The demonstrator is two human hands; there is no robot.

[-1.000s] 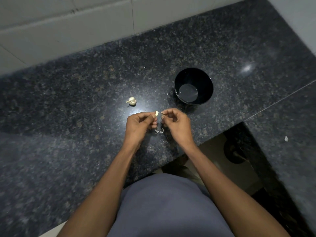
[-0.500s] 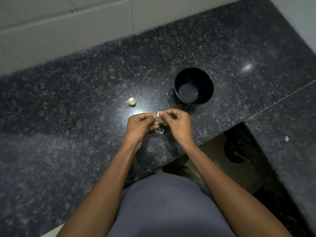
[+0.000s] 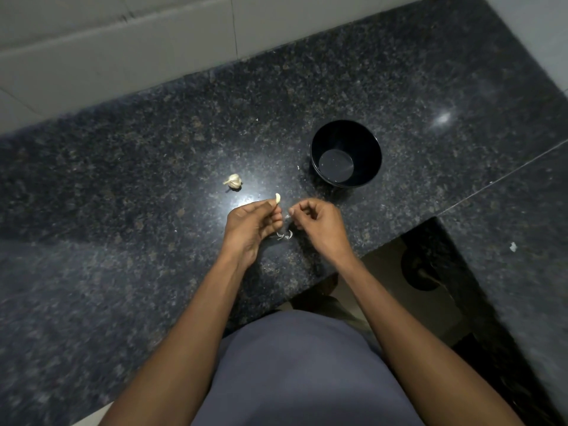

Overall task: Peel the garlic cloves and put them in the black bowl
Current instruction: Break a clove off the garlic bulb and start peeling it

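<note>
The dark speckled desk point(image 3: 123, 210) fills most of the view, with pale wall tiles point(image 3: 123, 50) behind it. The black bowl point(image 3: 346, 153) stands on the desk, just past the hands and a bit to the right. Nothing shows inside it. The left hand point(image 3: 250, 224) has its fingers curled and pinches a small pale garlic clove point(image 3: 277, 198) at the fingertips, holding it up above the desk. The right hand point(image 3: 319, 222) is just beside it, fingers curled, pinching a thin bit of skin point(image 3: 288, 216). A piece of garlic bulb point(image 3: 233, 181) lies on the desk to the left of the hands. Small white peels point(image 3: 284, 235) lie on the desk between the hands.
</note>
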